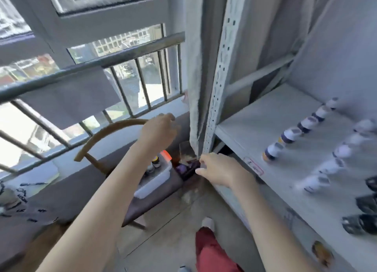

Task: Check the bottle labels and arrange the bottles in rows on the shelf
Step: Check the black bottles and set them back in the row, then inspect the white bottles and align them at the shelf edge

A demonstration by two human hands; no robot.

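Head camera, watched remotely: my left hand (pixel 159 130) hovers with fingers loosely curled and empty above a clear tub (pixel 151 187) that holds a few loose bottles (pixel 156 161) on a chair seat (pixel 146 206). My right hand (pixel 219 170), relaxed and empty, hangs low beside the shelf (pixel 265 124) edge, near a dark box (pixel 186 169). On the shelf, shelved bottles (pixel 291 134) with white caps stand in two rows.
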